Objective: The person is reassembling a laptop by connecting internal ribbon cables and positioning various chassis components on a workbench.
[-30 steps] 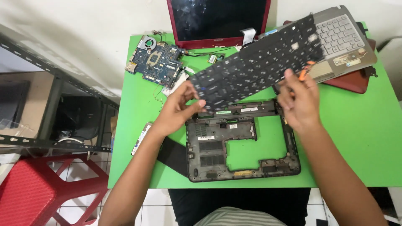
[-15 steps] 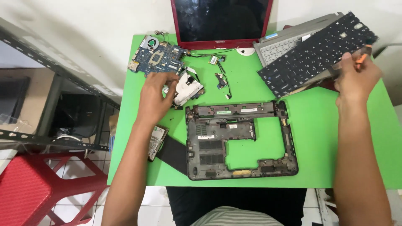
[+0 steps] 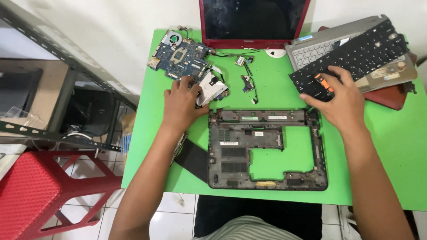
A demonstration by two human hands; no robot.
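- The left hand (image 3: pixel 180 103) is lying palm down on the green bench (image 3: pixel 391 146), fingers loosely spread and reaching onto a small silver drive (image 3: pixel 212 86); whether it is actually gripping the drive cannot be told.
- The right hand (image 3: pixel 340 100) is pressing flat on the near left corner of the black keyboard (image 3: pixel 356 55), fingers spread, with an orange-handled tool (image 3: pixel 324 83) lying under its fingertips.
- The keyboard is sitting tilted across a grey laptop palm-rest panel (image 3: pixel 311 46) at the far right of the bench (a dark red cover (image 3: pixel 391 95) is showing beneath that).
- The empty black laptop base (image 3: pixel 267 149) is lying near the middle of the bench, between the two forearms.
- A blue circuit board (image 3: pixel 178 55) with a fan is resting far left, just beyond the left hand.
- A red-framed screen (image 3: pixel 253 20) is standing at the far edge.
- A red stool (image 3: pixel 40 191) is standing on the floor to the left.
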